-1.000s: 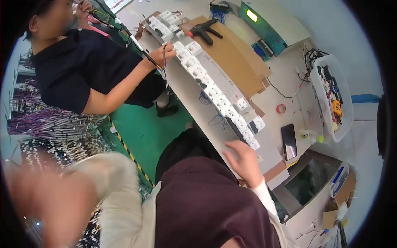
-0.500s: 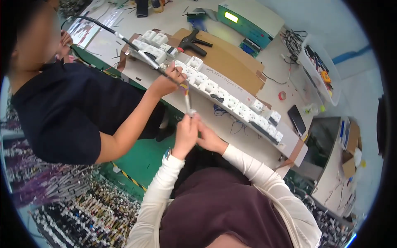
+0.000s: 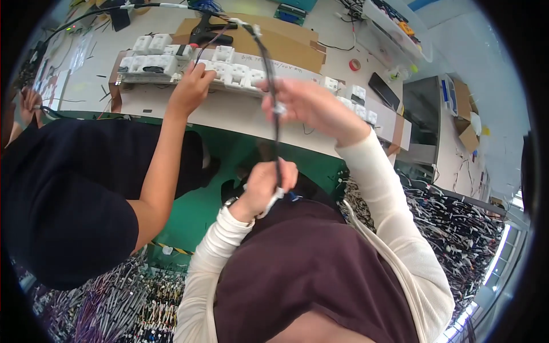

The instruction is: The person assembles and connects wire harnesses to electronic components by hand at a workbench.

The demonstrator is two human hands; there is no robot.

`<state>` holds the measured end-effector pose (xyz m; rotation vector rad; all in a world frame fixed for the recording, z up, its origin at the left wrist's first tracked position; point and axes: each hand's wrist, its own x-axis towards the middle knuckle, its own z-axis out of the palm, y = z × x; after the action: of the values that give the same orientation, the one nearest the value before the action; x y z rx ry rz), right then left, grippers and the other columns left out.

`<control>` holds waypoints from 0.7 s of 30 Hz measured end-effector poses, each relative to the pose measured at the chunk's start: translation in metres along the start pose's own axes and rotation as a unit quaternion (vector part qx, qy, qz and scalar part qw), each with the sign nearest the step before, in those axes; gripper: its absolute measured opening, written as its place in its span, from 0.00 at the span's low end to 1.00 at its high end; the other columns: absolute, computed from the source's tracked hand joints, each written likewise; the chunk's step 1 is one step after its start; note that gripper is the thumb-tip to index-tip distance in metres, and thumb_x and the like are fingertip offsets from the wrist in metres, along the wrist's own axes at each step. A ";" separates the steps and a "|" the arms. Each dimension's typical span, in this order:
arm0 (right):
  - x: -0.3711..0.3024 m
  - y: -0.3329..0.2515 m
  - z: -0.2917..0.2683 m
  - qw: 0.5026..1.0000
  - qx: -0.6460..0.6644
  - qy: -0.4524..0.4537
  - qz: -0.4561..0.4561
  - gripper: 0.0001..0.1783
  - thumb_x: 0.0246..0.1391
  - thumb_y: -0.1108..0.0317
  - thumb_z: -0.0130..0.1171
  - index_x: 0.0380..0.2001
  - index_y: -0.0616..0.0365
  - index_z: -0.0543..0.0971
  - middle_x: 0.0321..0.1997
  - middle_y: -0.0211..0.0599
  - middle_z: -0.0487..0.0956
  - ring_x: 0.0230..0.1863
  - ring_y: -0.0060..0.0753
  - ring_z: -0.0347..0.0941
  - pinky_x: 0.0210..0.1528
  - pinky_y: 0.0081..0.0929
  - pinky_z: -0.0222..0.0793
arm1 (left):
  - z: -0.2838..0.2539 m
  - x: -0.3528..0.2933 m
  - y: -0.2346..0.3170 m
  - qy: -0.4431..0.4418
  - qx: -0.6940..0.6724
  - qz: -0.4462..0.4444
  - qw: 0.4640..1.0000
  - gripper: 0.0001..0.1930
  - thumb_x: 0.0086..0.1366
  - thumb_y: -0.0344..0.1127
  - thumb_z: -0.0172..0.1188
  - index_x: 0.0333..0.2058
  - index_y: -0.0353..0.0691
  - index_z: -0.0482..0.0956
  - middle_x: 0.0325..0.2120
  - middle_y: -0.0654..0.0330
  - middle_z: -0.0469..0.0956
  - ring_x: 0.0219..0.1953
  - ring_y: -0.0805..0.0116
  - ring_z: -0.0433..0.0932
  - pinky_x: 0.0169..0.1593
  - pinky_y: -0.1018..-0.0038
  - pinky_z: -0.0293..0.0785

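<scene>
A long black cable harness [image 3: 265,54] with white bands of tape arches from the far left over the bench and hangs down in front of me. Low near my waist, my left hand [image 3: 267,182] is closed around its lower part, and white and blue ends poke out below the fist. My right hand [image 3: 311,103] is raised beside the cable, fingers apart and a little blurred, the cable passing in front of the fingertips. Behind it runs a row of white connector sockets [image 3: 237,74] on a long board. A co-worker's hand [image 3: 194,88] touches the sockets' left part.
The co-worker in dark clothes [image 3: 74,188] stands close at my left. On the bench [image 3: 143,103] lie a black clamp [image 3: 209,31], a roll of red tape [image 3: 354,64] and a phone [image 3: 383,91]. A clear bin [image 3: 394,34] holds tools. Many cables [image 3: 446,228] hang at lower right.
My hands have come apart: the left is lower with the cable, the right has risen to the right. The cable has swung right, and the co-worker's hand is off it. My view has shifted.
</scene>
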<state>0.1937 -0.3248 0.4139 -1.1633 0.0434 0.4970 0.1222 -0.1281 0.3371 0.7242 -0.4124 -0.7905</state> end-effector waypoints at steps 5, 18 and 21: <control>-0.046 0.015 0.023 0.995 -0.102 -0.008 0.009 0.25 0.60 0.61 0.65 0.55 0.66 0.77 0.48 0.34 0.79 0.48 0.26 0.77 0.53 0.26 0.72 | -0.001 0.027 0.030 0.151 0.020 -0.024 0.988 0.25 0.79 0.44 0.39 0.21 0.40 0.69 0.17 0.65 0.68 0.20 0.78 0.62 0.26 0.78 0.57; -0.015 -0.024 -0.016 0.987 -0.156 0.046 0.001 0.14 0.64 0.66 0.58 0.46 0.65 0.83 0.37 0.28 0.78 0.38 0.18 0.74 0.39 0.19 0.70 | -0.031 0.065 0.055 0.038 0.203 -0.054 0.977 0.08 0.74 0.32 0.54 0.46 0.33 0.73 0.35 0.63 0.75 0.42 0.75 0.75 0.50 0.76 0.71; -0.007 -0.048 -0.024 0.967 -0.242 0.069 0.039 0.16 0.63 0.66 0.58 0.49 0.64 0.83 0.32 0.27 0.78 0.35 0.16 0.73 0.37 0.19 0.70 | -0.049 0.084 0.054 0.188 0.204 0.050 0.960 0.09 0.75 0.32 0.52 0.48 0.34 0.71 0.34 0.60 0.75 0.38 0.73 0.77 0.46 0.74 0.76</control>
<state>0.2119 -0.3632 0.4479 -1.6803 0.0929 0.5103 0.2317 -0.1453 0.3487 1.2054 -0.2635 -0.4582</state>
